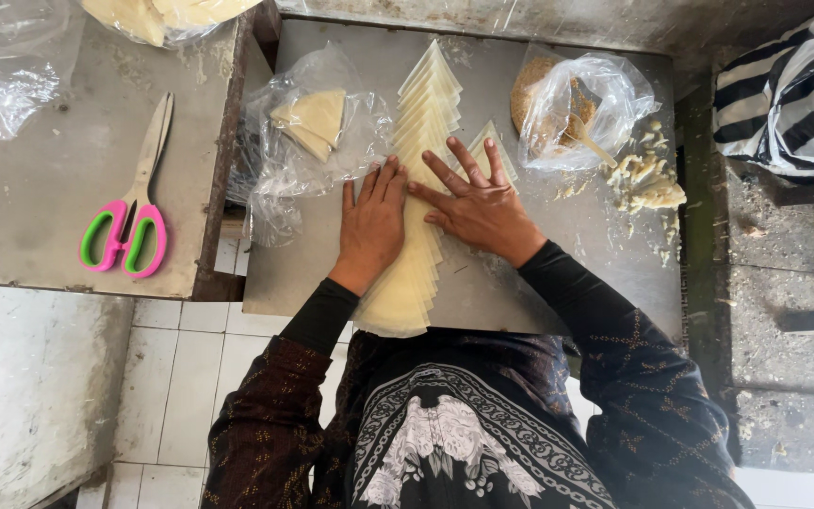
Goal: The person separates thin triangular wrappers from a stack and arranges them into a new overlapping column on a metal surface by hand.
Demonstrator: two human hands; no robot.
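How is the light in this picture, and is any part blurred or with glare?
Head view: soft, even daylight, weak shadows; glare only on the plastic bags; both hands and the pastry sheets are sharp; edges bend slightly, wide-lens distortion.

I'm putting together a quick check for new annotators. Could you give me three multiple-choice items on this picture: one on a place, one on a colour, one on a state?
1. Where do the scissors lie?
A. on the grey table to the left of the wrappers
B. inside the bag with the spoon
C. on the striped cloth

2. What colour are the scissor handles?
A. blue and white
B. pink and green
C. black

3. How are the hands placed?
A. both lifted off the table
B. both flat on the row of pale wrappers
C. one gripping the scissors

Answers: 1 A, they rest on the left table; 2 B, pink loops lined green; 3 B, left hand and right hand press flat, fingers spread.
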